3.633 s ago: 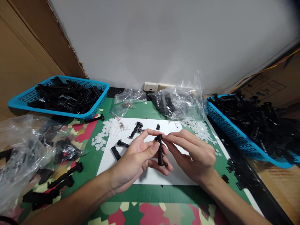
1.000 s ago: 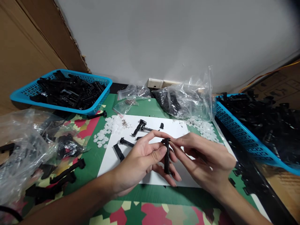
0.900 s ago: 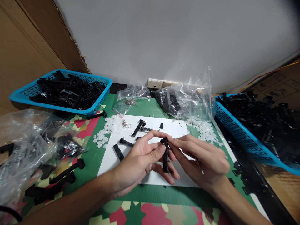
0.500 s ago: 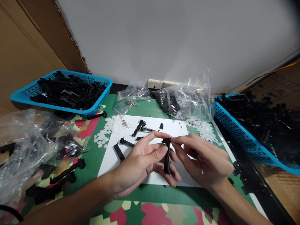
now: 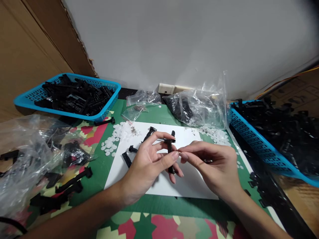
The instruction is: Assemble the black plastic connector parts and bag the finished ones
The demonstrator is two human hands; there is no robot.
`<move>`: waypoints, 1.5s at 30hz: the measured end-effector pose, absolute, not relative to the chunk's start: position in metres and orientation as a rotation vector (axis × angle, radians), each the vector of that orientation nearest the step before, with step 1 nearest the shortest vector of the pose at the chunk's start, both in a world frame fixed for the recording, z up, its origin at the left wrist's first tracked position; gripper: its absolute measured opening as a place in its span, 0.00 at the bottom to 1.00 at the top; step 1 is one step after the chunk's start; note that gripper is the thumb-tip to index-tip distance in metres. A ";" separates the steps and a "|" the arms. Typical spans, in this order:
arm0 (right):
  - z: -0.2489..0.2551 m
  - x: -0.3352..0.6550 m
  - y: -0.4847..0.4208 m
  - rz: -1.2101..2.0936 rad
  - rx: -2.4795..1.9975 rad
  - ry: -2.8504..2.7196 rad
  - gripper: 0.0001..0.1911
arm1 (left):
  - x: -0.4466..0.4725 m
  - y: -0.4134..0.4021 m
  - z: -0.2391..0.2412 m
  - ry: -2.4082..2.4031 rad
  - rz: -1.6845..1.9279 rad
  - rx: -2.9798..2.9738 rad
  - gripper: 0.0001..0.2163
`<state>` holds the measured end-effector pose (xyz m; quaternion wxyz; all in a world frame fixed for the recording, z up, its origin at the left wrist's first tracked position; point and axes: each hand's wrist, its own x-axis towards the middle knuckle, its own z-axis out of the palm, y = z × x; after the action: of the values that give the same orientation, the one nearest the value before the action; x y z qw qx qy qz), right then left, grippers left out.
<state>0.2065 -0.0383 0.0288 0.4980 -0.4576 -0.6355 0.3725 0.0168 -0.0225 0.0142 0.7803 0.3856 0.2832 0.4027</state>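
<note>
My left hand (image 5: 154, 162) grips a slim black plastic part (image 5: 170, 156) upright between thumb and fingers, over the white sheet (image 5: 184, 186). Close beside it, my right hand (image 5: 214, 162) has thumb and forefinger pinched together. What sits in that pinch is too small to make out; its tip meets my left thumb near the part. Behind my left hand, more black plastic parts (image 5: 126, 159) lie on the sheet, some partly hidden by my fingers. A small pile of tiny metal pieces (image 5: 134, 131) rests at the sheet's upper left.
Blue baskets of black parts stand at left (image 5: 107, 106) and right (image 5: 264, 154). White plastic discs (image 5: 109, 144) lie scattered on both sides of the sheet. Clear bags (image 5: 199, 109) sit along the wall, and a large plastic bag (image 5: 22, 166) covers the left side.
The black part has moved slightly left and up with my left hand. My right hand has come down from its top end to its middle, now pinching near my left thumb.
</note>
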 end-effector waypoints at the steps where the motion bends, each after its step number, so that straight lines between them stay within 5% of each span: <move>1: 0.030 0.206 -0.039 0.913 -1.106 -1.522 0.05 | 0.017 -0.022 0.014 0.614 0.871 0.836 0.18; 26: 0.027 0.207 -0.040 0.941 -1.308 -1.522 0.06 | 0.016 -0.020 0.012 0.729 0.927 0.924 0.19; 45: 0.031 0.213 -0.045 0.431 -1.217 -1.805 0.04 | 0.019 -0.022 0.014 0.502 0.680 0.567 0.10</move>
<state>0.2128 -0.0448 0.0313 0.4449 -0.4912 -0.7283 0.1739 0.0191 -0.0221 0.0141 0.8733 0.2715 0.2404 0.3254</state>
